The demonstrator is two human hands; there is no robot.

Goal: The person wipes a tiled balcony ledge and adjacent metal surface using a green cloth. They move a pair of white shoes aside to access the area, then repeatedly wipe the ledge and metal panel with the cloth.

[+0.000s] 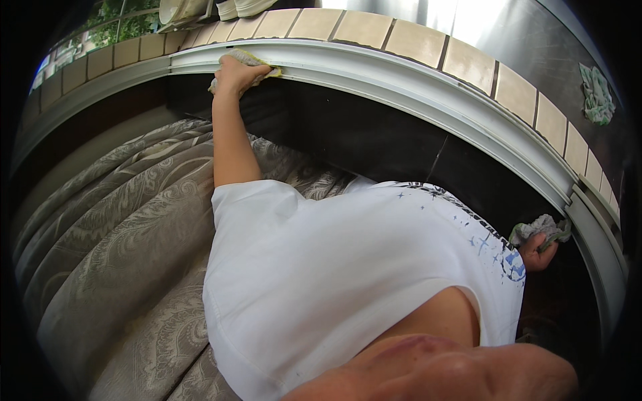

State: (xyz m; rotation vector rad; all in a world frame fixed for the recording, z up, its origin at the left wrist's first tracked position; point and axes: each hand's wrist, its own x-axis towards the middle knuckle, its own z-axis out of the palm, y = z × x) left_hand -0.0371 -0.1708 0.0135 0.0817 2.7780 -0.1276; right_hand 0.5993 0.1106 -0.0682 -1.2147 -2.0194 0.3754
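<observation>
My left hand (235,75) reaches forward and presses a folded grey cloth with a yellow edge (248,57) onto the white sliding-window track (351,67). The fingers are wrapped over the cloth, and the thumb points right. Off to the right, partly behind my white shirt, my right hand (539,253) grips a crumpled grey cloth with green edging (539,228). That cloth is close to the right end of the track, by the upright of the frame (597,235); whether it touches the frame I cannot tell.
Beige tiles (416,45) line the sill outside the track. Beyond them, a crumpled green-and-white cloth (597,95) lies on a shiny metal surface (501,30). White shoes (246,7) stand at the top. A patterned grey curtain (135,215) hangs left, beside a dark wall (351,115).
</observation>
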